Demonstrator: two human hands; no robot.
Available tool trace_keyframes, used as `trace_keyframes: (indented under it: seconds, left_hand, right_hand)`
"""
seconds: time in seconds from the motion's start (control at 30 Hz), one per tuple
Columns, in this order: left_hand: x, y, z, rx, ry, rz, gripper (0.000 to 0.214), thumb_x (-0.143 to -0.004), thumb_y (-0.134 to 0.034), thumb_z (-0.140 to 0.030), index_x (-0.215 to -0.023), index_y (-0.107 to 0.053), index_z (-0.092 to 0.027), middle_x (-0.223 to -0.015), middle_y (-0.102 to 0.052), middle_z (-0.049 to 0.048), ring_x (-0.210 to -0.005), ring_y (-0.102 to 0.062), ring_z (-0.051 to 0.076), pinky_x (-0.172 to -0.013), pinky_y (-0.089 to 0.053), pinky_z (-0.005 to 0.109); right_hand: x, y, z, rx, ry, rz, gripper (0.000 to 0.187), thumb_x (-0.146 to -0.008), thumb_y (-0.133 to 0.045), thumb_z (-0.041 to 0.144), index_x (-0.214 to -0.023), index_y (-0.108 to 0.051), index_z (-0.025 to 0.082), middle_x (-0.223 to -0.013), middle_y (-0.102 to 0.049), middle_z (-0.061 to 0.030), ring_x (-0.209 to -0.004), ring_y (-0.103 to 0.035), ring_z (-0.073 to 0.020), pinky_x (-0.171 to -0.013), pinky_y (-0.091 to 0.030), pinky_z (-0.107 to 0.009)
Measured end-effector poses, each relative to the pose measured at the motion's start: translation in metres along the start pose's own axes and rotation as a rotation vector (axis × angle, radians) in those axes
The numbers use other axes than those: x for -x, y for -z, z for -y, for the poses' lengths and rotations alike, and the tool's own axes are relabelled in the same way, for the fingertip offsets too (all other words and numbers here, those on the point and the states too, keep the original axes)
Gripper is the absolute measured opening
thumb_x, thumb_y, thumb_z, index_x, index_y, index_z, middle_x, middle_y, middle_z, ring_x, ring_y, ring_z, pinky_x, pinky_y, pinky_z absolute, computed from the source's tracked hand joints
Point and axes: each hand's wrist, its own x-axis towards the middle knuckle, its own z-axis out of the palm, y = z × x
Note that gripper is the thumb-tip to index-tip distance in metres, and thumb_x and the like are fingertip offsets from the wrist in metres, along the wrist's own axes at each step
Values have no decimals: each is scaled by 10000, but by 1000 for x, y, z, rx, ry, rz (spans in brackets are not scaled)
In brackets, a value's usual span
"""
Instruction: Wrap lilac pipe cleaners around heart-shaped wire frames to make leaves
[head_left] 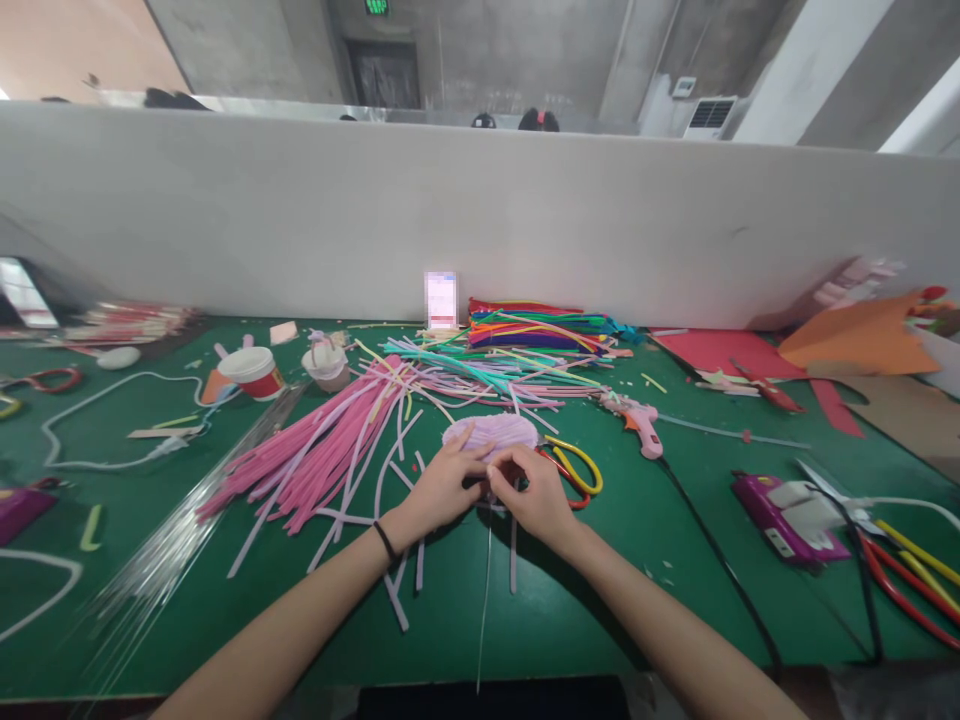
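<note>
A fuzzy lilac pipe-cleaner piece (491,430), oval and made of strands side by side, sits in front of me. My left hand (448,478) is closed on its near left part, fingers lying over the strands. At its near edge, my right hand (536,492) makes a pinch with thumb and forefinger. From beneath these fingertips a thin pale wire (487,590) runs down toward the table's front edge; its upper end is hidden by the fingers. Scissors with yellow and red handles (581,468) lie just right of the piece, their blades partly hidden.
Loose pink pipe cleaners (330,440) and clear thin rods (180,530) spread to the left. Multicoloured pipe cleaners (536,330) lie behind, near a lit phone (442,300). A pink glue gun (641,428), its black cord, a purple power strip (787,520) and more scissors (907,570) occupy the right.
</note>
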Motion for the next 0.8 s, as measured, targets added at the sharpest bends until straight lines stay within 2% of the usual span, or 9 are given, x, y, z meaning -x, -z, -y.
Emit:
trace_keyframes:
  seconds: [0.13,0.27,0.4,0.53,0.7,0.8]
  left_hand:
    - [-1,-2,0,13,-29,18,268,-712,-579,-87,-851,-728,-261,-1175,-663,0,-1219,-496,257,-1127,-204,541]
    - [-1,0,2,12,-63,28,237,-734,-577,-108,-851,-719,-257,-1201,-645,8,-1244,-465,253,-1121,-209,545]
    - [0,2,5,10,-66,-45,226,-793,-584,-181,-985,-687,-243,-1224,-618,47,-1298,-393,259,-1096,-270,517]
    - [1,2,4,24,-31,-97,118,-827,-592,-256,-914,-668,-232,-1067,-659,49,-1209,-470,246,-1049,-349,462]
    - [2,2,1,25,-33,-111,66,-814,-605,-236,-860,-652,-234,-1017,-659,38,-1172,-493,240,-1033,-363,437]
    - [2,3,2,23,-34,-99,68,-811,-602,-226,-858,-651,-234,-1010,-657,36,-1173,-490,240,-1028,-366,433]
  right_hand:
    - [0,0,-3,-4,-14,-20,51,-807,-544,211,-776,-584,202,-737,-609,-16,-659,-564,-144,-613,-455,-255]
    - [-1,0,-4,-22,-32,-20,65,-816,-551,236,-789,-597,199,-760,-631,-24,-682,-588,-149,-619,-474,-252]
    - [-3,4,-6,-69,-98,12,116,-826,-567,293,-822,-630,195,-762,-666,-22,-653,-615,-146,-599,-492,-248]
    - [-4,9,-11,-74,-135,21,181,-815,-603,360,-841,-661,190,-782,-695,-31,-662,-637,-154,-611,-500,-250]
    - [-3,14,-14,22,-65,141,157,-823,-606,341,-861,-688,212,-805,-713,-15,-689,-638,-157,-634,-475,-245]
    - [-2,14,-15,40,-50,164,168,-853,-566,324,-848,-693,215,-781,-714,-2,-677,-637,-151,-640,-462,-239]
